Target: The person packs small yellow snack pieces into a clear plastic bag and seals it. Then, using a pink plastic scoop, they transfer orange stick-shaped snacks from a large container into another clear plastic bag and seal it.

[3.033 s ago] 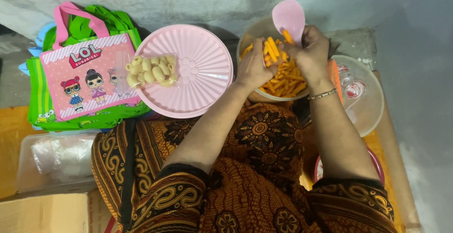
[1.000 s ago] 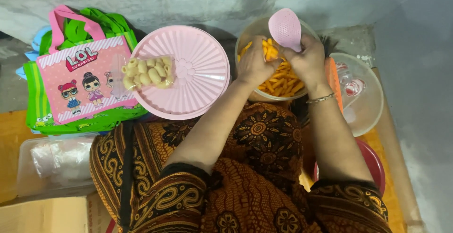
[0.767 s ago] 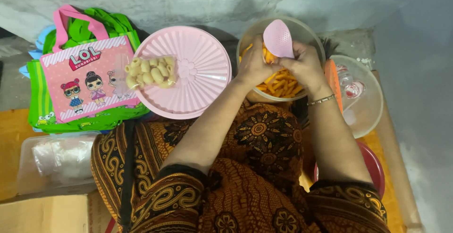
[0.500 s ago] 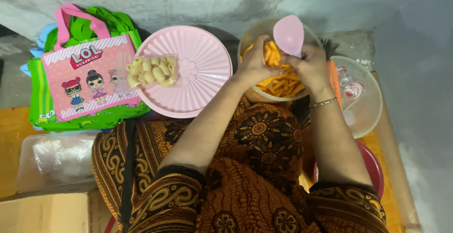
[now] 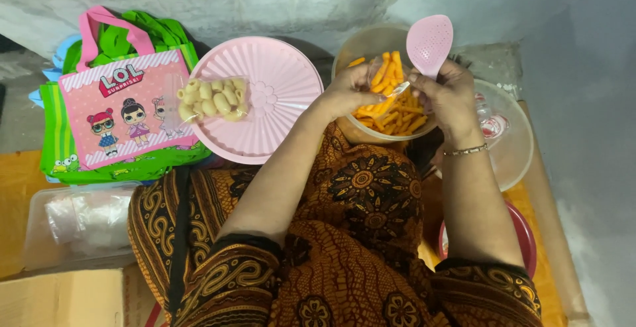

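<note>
Head view, steep downward, close over lap.

Scoop (image 5: 429, 41): pale pink, finely dotted. Snack sticks (image 5: 391, 105): bright orange. Bowl (image 5: 371, 42): clear, beige-tinted. Round lid (image 5: 278, 82): pale pink, radial ribs, flower at centre. Puffs (image 5: 211, 100) in clear bag: cream-yellow. Tote bag (image 5: 129, 118): pink front with cartoon dolls, green sides, pink handles. Dress (image 5: 358, 234): brown-orange batik, black floral medallions. Bracelet (image 5: 467, 150): silver.

Glossy pink plastic lid (image 5: 278, 95); dimpled plastic spoon (image 5: 429, 42); rough concrete wall (image 5: 199, 2).
</note>
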